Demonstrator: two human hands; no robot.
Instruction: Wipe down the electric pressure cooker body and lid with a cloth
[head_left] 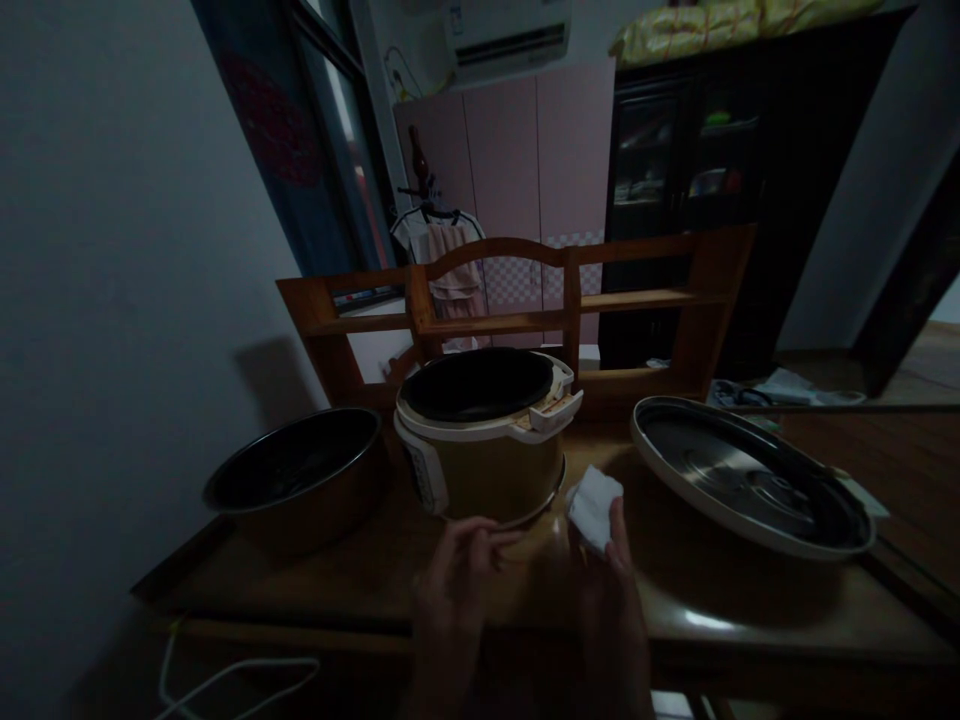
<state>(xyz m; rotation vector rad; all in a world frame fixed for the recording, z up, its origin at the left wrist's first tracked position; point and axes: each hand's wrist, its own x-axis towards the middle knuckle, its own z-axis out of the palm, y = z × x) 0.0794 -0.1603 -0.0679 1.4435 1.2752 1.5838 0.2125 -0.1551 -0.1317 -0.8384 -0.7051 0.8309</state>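
My right hand [616,570] pinches a folded white tissue or cloth [595,507] above the table. My left hand [457,570] is in front of the cooker's base, its fingers loosely bent and pointing right, with nothing seen in them. Just beyond both hands stands an electric cooker body [487,470], yellowish with a white rim, its lid off and its inside dark. To its left sits a dark inner pot [300,500]. On the right, the round cooker lid [750,480] lies with its metal inner side up.
These things stand on a wooden table [337,595] with a shelved wooden rack [495,322] along its back. A white wall [112,350] borders the left side. A white cable [240,668] hangs below the front left edge. Pink cabinets [502,150] stand farther back.
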